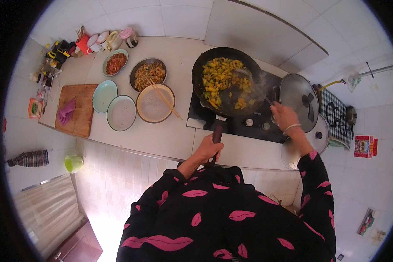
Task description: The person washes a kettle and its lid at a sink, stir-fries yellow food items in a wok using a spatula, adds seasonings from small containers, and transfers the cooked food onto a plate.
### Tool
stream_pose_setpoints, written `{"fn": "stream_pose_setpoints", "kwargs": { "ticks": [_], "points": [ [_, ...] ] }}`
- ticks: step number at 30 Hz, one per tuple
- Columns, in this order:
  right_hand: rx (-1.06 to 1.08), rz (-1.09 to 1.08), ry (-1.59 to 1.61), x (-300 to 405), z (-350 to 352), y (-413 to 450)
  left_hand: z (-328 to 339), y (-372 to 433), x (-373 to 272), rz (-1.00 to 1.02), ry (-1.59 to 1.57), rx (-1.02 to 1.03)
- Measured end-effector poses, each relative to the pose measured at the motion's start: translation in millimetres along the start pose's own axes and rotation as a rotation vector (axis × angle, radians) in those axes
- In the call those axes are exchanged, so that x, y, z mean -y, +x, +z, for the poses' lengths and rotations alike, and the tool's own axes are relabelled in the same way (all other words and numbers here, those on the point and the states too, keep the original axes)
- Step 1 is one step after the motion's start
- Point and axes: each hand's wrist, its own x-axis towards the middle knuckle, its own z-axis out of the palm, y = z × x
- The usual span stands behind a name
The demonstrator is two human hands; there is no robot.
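My left hand [209, 149] grips the dark handle [218, 131] of a black wok [199, 77]. The wok sits on a black glass stove [229, 126]. Chopped yellow-green vegetables [221, 80] spread over its bottom, with a bare dark patch among them. On the right, my right hand [284, 116] is closed around the thin handle of a spatula [244, 72], slightly blurred. The spatula's head lies in the wok among the pieces. Steam rises near the wok's right side.
A glass lid [298, 101] leans right of the stove, with another lid [319, 134] near it. Left of the wok stand a metal bowl of food [149, 73], a bowl [155, 104] with chopsticks [163, 98] across it, more dishes, and a cutting board [85, 111] with a purple cloth [66, 111].
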Motion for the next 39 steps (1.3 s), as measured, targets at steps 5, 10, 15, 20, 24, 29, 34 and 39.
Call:
{"fn": "stream_pose_setpoints", "kwargs": {
  "ticks": [5,10,15,20,24,29,34,39],
  "points": [
    [0.157,0.039,0.056,-49.4,19.2,58.1,6.2,2.7,-4.2,0.005,0.026,0.006],
    [0.316,-0.065,0.187,-14.3,41.3,51.4,3.9,1.0,-3.1,0.016,0.006,0.012],
    [0.497,0.0,0.147,-8.5,-15.4,47.4,1.0,1.0,3.4,-0.017,0.005,-0.032],
    [0.348,-0.063,0.135,-45.8,14.8,104.3,7.1,4.7,-2.9,0.002,0.036,-0.025],
    [0.379,-0.093,0.399,-30.6,47.3,110.0,6.4,-0.2,-3.6,0.003,-0.006,-0.033],
    [0.452,-0.43,0.474,-34.2,-3.4,83.3,5.6,0.6,-3.8,0.014,0.022,-0.023],
    [0.427,-0.521,0.043,-34.8,-67.9,42.1,4.5,0.4,-3.9,0.005,0.029,-0.004],
    [0.475,-0.248,0.04,-11.8,-77.7,-14.0,1.9,1.4,1.3,0.008,0.016,-0.027]
  ]
}}
